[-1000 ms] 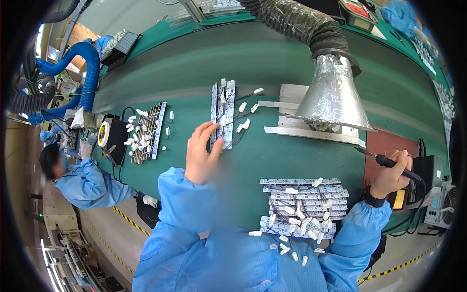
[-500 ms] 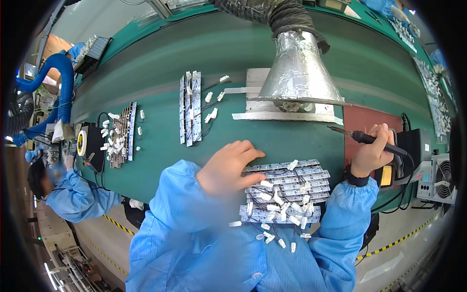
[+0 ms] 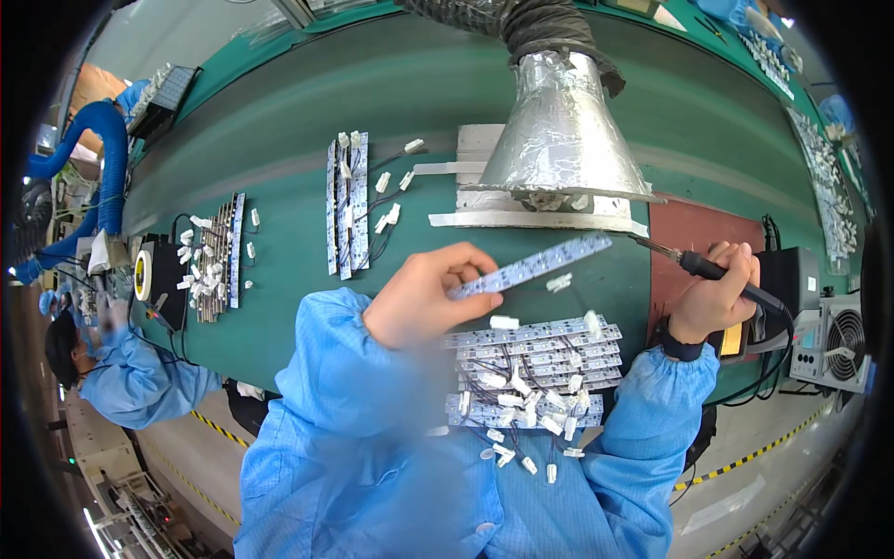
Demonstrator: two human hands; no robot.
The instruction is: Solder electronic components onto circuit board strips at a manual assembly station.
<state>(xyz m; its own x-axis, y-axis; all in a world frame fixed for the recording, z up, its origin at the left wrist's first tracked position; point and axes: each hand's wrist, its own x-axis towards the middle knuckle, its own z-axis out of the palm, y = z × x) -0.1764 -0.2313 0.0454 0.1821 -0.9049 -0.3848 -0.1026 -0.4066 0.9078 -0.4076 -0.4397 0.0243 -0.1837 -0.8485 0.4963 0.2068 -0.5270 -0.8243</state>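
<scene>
Pinched by one end in my left hand [image 3: 436, 291] is an LED strip board [image 3: 549, 265], held up at a slant. Its far end rises to the right, close to the tip of a soldering iron [image 3: 694, 264]. My right hand [image 3: 715, 300] is wrapped round the iron's dark handle, with the tip pointing left. Whether tip and board touch, I cannot tell. Below them lies a stack of LED strip boards [image 3: 540, 349] with dark wires and several white connectors [image 3: 521, 384] spread over its near side.
A foil-covered fume hood [image 3: 570, 130] stands at the back on a white board. Two more groups of strip boards [image 3: 348, 205] lie to the left. At the right are a red mat [image 3: 694, 233] and a soldering station [image 3: 792, 289]. Another person [image 3: 140, 373] works at far left.
My left hand has lifted one strip board off the stack and raised it toward the iron. The iron stays nearly in place in my right hand.
</scene>
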